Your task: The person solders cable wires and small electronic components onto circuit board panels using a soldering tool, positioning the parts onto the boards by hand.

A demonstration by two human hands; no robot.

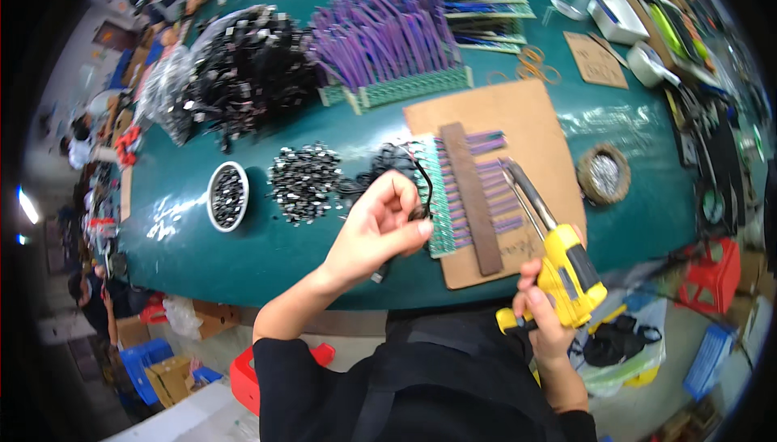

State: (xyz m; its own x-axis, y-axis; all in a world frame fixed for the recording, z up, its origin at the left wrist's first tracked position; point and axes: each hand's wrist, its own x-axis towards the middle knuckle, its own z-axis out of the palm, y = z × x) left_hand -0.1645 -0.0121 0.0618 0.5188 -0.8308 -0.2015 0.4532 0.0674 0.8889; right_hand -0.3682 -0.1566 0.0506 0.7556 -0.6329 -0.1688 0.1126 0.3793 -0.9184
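Both hands are busy and apart from each other: our left hand (376, 230) pinches a black cable (425, 181) between thumb and fingers, and our right hand (548, 319) wraps around the grip of a yellow soldering gun (568, 276).

Under the work spreads the green table (259, 268). On it, in front of us, lies a brown board (530, 114); beyond that sit a big heap of black cables (255, 70) and, to its right, a stand of purple wires (388, 45). A dark bar (473, 199) lies across a second row of purple wires on the board, with a green circuit strip (438, 211) along their left end. Farther left we have a loose pile of small black parts (306, 183) and a white bowl (212, 201) of similar bits.

We judge the step in hand to be readying the cable for soldering to the strip, just beside our left fingers. The gun's nose points over the wires right of the bar; we cannot tell whether it touches them. The next move seems to call for a steady pinch, the cable lined up with the strip, and the nose brought across cleanly.
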